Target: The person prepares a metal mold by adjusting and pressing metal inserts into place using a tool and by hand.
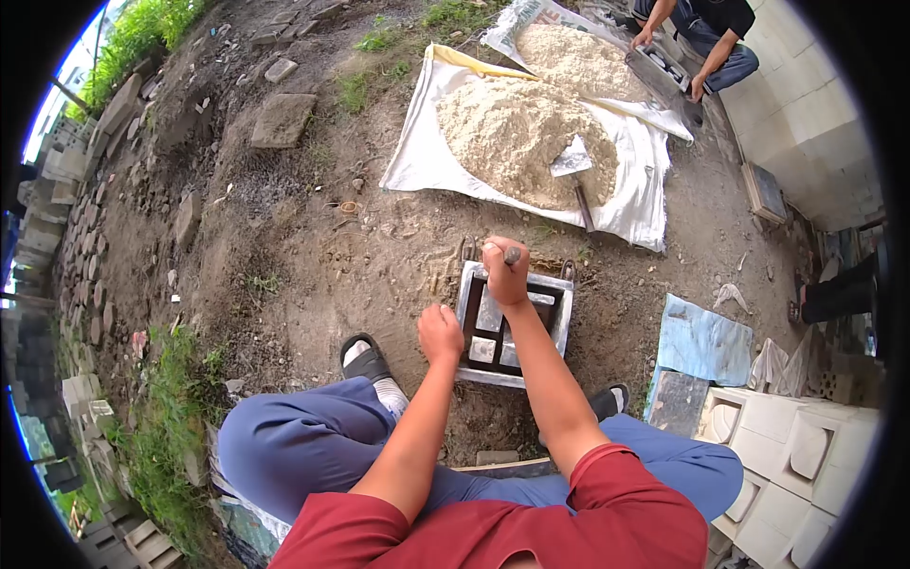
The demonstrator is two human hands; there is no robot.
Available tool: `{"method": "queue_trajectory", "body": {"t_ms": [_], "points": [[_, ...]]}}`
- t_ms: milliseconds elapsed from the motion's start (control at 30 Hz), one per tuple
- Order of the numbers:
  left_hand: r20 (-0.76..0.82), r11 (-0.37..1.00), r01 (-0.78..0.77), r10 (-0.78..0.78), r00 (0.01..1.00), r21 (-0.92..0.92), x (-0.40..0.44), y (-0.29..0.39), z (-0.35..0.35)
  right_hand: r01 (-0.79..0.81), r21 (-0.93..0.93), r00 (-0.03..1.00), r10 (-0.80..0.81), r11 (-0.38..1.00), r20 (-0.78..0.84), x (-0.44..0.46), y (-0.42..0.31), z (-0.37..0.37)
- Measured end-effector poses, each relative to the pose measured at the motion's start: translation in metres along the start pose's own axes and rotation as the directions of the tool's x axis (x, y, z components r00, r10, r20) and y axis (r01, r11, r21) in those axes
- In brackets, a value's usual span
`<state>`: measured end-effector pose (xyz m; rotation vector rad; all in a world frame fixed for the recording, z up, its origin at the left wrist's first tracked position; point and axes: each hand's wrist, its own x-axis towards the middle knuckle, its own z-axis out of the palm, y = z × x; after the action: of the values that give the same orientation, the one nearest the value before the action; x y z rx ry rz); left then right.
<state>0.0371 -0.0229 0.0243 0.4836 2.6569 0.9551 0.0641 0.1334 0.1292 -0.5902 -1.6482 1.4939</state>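
A metal mould [492,378] with a light rim and dark inner dividers lies on the ground between my feet. Over its upper part, my right hand [505,272] is closed around a rod-like handle [512,255]; what the handle belongs to is hidden under the hand. My left hand [441,334] is at the mould's left side, its fingers curled; whether it grips anything is hidden. Beyond the mould, a pile of pale sandy material [502,133] lies on a white sheet [417,156], with a trowel [572,159] resting on it.
Another person [720,43] crouches at the upper right, hands on a similar mould [657,71]. Pale blocks [773,417] and a blue sheet [701,339] lie at the right. A flat stone [282,120] sits at the upper left. Dark-clothed legs [839,292] show at the right edge.
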Motion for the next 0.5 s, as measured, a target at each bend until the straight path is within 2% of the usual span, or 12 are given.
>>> {"method": "queue_trajectory", "body": {"t_ms": [67,133,267,333,500], "points": [[0.039,1.0,0.003,-0.003,0.999,-0.003,-0.001,0.001,-0.003,0.013,0.001,1.0,-0.013,1.0,0.006,-0.001,-0.012,0.002],[0.034,1.0,-0.006,0.006,0.999,-0.001,0.0,0.002,-0.004,0.092,-0.055,0.995,-0.091,0.994,0.031,-0.003,-0.018,0.002],[0.024,1.0,0.006,-0.006,1.0,0.001,-0.005,-0.002,0.002,0.078,-0.071,0.994,-0.072,0.994,0.084,-0.006,0.013,-0.002],[0.012,1.0,-0.008,0.008,1.0,0.003,-0.006,-0.005,0.004,0.001,-0.033,0.999,0.0,0.999,0.032,-0.003,0.001,0.004],[0.033,1.0,-0.005,0.005,0.999,0.008,-0.001,-0.007,0.004,0.013,0.015,1.0,-0.014,1.0,0.027,0.002,-0.031,0.004]]}}
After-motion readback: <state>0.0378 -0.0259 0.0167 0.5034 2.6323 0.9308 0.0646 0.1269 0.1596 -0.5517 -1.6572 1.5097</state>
